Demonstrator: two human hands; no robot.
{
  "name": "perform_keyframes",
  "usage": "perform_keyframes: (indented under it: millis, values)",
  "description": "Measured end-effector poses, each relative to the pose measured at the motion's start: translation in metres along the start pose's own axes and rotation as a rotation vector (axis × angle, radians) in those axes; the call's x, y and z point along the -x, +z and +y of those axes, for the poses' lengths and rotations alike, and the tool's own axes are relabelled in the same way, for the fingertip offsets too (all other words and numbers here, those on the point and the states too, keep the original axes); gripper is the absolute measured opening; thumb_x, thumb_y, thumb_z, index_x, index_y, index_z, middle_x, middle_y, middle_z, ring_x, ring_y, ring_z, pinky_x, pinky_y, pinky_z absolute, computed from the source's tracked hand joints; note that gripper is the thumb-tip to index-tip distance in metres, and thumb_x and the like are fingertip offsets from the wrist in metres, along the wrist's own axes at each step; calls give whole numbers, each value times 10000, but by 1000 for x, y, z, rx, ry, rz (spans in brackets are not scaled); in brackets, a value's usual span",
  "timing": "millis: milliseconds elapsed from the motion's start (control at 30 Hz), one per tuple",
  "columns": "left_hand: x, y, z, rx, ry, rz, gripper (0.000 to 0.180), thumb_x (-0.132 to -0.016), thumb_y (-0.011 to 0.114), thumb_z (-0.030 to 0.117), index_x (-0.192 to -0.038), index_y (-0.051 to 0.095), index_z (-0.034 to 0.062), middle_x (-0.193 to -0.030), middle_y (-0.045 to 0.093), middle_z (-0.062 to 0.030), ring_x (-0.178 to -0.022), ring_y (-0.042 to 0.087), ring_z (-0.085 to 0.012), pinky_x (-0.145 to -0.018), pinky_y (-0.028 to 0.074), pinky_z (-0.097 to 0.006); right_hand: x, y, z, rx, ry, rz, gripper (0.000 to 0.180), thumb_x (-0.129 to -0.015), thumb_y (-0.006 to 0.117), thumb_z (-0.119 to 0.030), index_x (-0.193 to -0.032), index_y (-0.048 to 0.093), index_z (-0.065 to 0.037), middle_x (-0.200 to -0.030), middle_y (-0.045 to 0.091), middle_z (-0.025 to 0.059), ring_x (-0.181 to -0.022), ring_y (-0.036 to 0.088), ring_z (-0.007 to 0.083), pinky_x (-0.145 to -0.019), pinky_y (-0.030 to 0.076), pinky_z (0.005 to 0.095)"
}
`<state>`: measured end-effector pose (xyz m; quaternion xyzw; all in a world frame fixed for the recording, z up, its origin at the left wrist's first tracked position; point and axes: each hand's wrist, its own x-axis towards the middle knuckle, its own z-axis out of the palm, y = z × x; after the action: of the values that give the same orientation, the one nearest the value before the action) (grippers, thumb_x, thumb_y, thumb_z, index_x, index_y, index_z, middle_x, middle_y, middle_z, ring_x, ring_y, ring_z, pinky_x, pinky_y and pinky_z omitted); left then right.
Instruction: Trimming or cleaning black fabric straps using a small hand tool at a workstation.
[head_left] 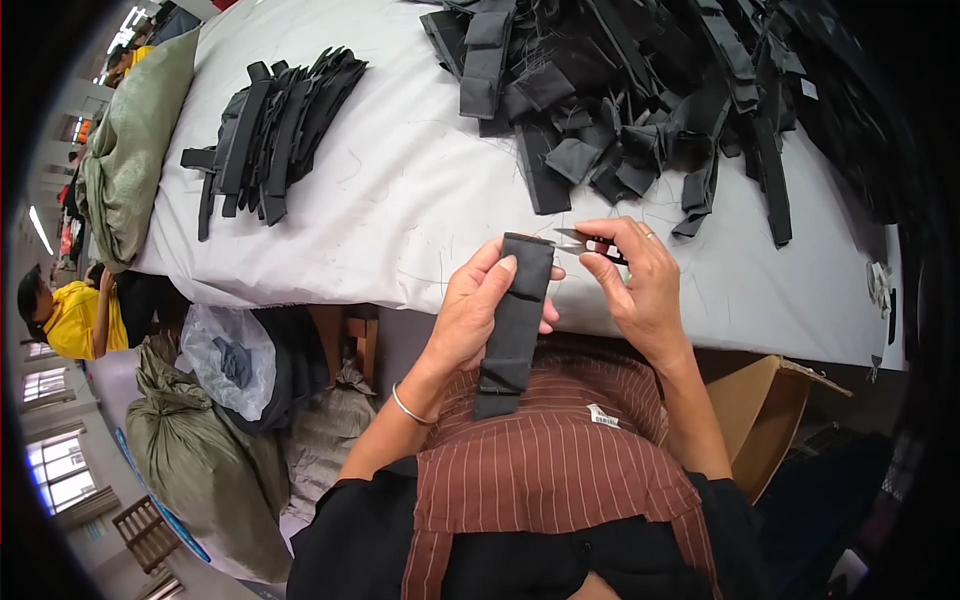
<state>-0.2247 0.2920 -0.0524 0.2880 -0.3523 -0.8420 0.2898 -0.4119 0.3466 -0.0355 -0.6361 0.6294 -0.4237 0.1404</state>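
Note:
My left hand [474, 305] is closed on a black fabric strip [513, 325], its thumb lying on the front of the cloth near the top. The strip hangs down over my striped brown apron [560, 450]. In my right hand [645, 285] is a small pair of thread snips [600, 247], gripped between thumb and fingers. The snips' blades point left and stand apart, with their tips beside the strip's upper right corner. Whether a thread lies between the blades is too fine to tell.
A loose heap of black fabric strips [610, 110] covers the table's far right. A neater stack of strips [275, 135] lies on the white-covered table [400, 210] at left. Sacks [190, 450] stand on the floor at left, a cardboard box [765, 420] at right. Another person [85, 315] sits at far left.

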Motion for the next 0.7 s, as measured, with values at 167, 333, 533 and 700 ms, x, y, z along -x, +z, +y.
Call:
perform_keyframes:
  millis: [167,333,533,700]
  values:
    - [-5,-1,0,9,-28,-10,330,-1017,371,197,-1261,442,-13,-1057,626,-184,-730,664,-202,-633,585,-302,-13,3,8,176,-150,-18,137,-773,695,-133,-903,662,-101,-749,596,2,-672,552,190,-628,399,310]
    - [-5,2,-2,13,-40,-27,332,-1015,374,194,-1260,445,-18,-1055,626,-185,-728,665,-200,-627,584,-298,-15,13,13,182,-246,22,145,-740,704,-127,-880,666,-126,-718,570,-7,-649,520,197,-571,362,312]
    - [-6,2,0,45,-71,-19,330,-1006,370,176,-1261,441,-22,-1051,627,-191,-726,665,-202,-623,584,-295,-16,11,11,340,-328,39,167,-727,706,-152,-890,672,-144,-672,510,-13,-627,500,190,-569,352,310]
    - [-7,0,-2,31,-43,-7,330,-994,372,156,-1291,441,29,-1043,628,-193,-740,661,-188,-625,584,-293,-8,11,17,182,-186,39,164,-748,697,-124,-910,672,-125,-730,575,-3,-639,531,203,-571,393,315]
